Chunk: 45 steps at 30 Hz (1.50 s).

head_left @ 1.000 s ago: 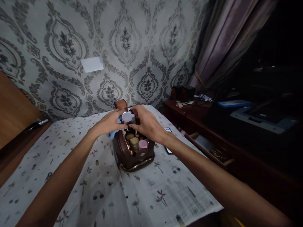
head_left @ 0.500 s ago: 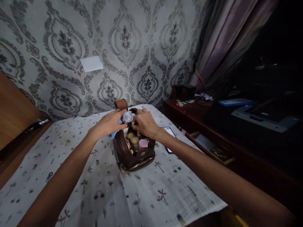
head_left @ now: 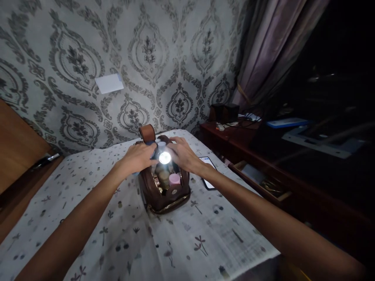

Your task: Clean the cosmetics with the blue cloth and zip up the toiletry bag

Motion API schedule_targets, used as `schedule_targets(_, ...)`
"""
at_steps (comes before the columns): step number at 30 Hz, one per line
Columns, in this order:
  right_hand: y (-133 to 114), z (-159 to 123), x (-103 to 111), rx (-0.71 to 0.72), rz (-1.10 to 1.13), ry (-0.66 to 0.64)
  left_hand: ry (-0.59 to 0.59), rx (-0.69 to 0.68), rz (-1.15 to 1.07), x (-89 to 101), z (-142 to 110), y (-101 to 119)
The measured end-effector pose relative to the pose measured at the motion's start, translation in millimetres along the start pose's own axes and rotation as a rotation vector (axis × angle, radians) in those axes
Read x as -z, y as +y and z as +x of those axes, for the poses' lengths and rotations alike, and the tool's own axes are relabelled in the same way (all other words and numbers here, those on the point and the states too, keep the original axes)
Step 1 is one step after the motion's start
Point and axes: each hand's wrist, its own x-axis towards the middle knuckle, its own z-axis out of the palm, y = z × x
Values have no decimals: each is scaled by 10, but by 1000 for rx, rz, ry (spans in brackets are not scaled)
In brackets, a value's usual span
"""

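A brown leather bag (head_left: 150,191) stands unzipped on the bed, its mouth facing me. In its opening are a pink-lidded jar (head_left: 175,179) and several yellowish round containers (head_left: 164,177). My left hand (head_left: 139,158) is closed at the bag's left rim, beside a bit of blue cloth (head_left: 136,173). My right hand (head_left: 184,156) is closed at the right rim, its fingertips partly hidden. Between both thumbs a round shiny disc (head_left: 165,157) glares with bright light; which hand supports it cannot be told. Behind it, whitish round shapes show near the brown strap (head_left: 147,132).
A phone (head_left: 207,173) lies on the patterned sheet (head_left: 164,242) right of the bag. Farther right is a dark red desk (head_left: 205,134) with cables and an open drawer (head_left: 260,181). A wooden board (head_left: 20,144) borders the left side.
The round disc has moved down and slightly right, toward me, and now glares brightly. My hands have shifted slightly; the right hand now sits more over the bag's right rim.
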Motion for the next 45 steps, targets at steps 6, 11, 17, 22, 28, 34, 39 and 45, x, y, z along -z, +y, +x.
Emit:
schedule_targets(6, -28, -24, 81, -100, 50, -41, 16, 101, -26, -25, 25, 103)
schedule_targets(11, -7, -12, 127, -145, 92, -96, 130, 99, -47, -148, 80, 124)
schedule_targets(17, -44, -52, 86, -125, 2, -174, 86, 78, -41, -125, 61, 106)
schedule_targets(22, -151, -79, 70, -158, -61, -239, 53, 44, -78, -96, 37, 43)
schedule_targets(28, -273, -49, 112, -172, -75, -262, 89, 39, -171, -63, -4, -21)
schedule_targets(34, -269, -32, 140, -142, -44, -295, 82, 48, -206, -83, 13, -34)
schedule_targets(39, -112, -78, 20, -110, 185, -107, 156, 28, -306, -180, 64, -77)
schedule_targets(45, 127, -78, -229, -404, 516, 108, 694, 130, -724, -541, -62, -147)
